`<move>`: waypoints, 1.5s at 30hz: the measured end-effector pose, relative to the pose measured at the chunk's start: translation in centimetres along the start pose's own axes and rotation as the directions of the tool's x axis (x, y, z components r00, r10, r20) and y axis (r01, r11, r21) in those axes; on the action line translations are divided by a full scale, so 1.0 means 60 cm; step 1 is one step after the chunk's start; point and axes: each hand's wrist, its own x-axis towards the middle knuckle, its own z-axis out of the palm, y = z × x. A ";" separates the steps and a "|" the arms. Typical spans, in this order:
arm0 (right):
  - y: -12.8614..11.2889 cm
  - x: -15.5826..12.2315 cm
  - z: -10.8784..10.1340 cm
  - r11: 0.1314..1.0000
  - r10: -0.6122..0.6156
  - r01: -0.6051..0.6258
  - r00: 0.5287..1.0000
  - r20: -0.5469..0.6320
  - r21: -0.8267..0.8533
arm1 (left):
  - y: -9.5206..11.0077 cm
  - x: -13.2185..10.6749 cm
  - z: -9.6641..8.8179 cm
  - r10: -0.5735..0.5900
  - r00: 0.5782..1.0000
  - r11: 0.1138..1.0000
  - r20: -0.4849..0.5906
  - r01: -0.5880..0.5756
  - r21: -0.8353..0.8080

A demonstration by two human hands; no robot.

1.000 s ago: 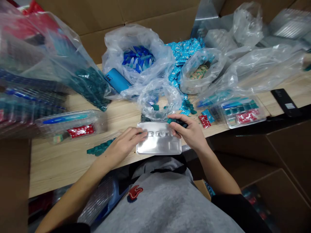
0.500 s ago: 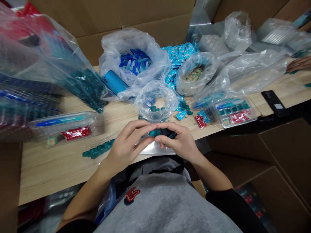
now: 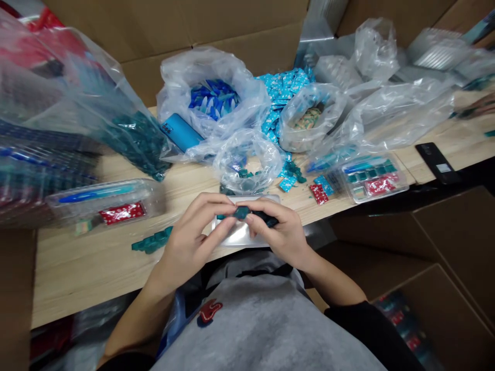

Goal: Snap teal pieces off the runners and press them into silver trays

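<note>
Dark teal square pieces (image 3: 242, 212), seemingly joined in a strip, are held between my two hands over the front of the table. My left hand (image 3: 193, 226) is closed in a pinch at their left end, thumb below and fingers above. On the other side my right hand (image 3: 281, 229) wraps round the darker right part, which its fingers partly hide. Beneath the hands lies a clear plastic tray (image 3: 235, 238). A stepped row of teal pieces (image 3: 152, 241) rests on the table to the left. Just beyond my hands stands an open clear bag (image 3: 247, 167) with teal pieces inside.
Behind are a bag of blue pieces (image 3: 214, 98), a blue phone (image 3: 181, 131), and blue packets (image 3: 284, 85). Filled clear packs stand left (image 3: 121, 212) and right (image 3: 375, 180). A black phone (image 3: 436, 162) and another person's blurred hand (image 3: 475, 105) are at right.
My hands have drawn slightly apart and tilted, so a teal piece between the fingertips shows more plainly. My left hand has shifted a little left, and more of the clear tray is visible.
</note>
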 end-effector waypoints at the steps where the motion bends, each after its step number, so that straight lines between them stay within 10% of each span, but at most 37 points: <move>1: 0.001 0.000 0.000 0.998 -0.045 0.045 0.999 -0.008 -0.036 | -0.001 -0.001 0.001 0.002 1.000 1.000 -0.009 -0.002 0.003; 6: 0.003 0.002 0.000 0.971 -0.181 0.182 0.983 0.022 -0.155 | -0.002 -0.002 0.007 0.007 0.998 1.000 -0.070 -0.008 -0.013; 23: 0.018 -0.010 -0.003 0.971 -0.045 0.088 0.980 0.194 -0.222 | -0.013 -0.015 0.031 0.068 0.998 0.994 -0.018 -0.066 0.086; 34: 0.061 0.017 -0.016 0.838 0.167 0.006 0.949 0.267 -0.546 | -0.101 -0.004 0.040 0.098 0.984 0.971 0.151 -0.128 0.202; 45: 0.057 0.022 -0.050 0.961 0.263 -0.258 0.964 0.033 -0.102 | -0.088 -0.048 0.036 0.143 0.975 0.971 0.171 -0.172 0.165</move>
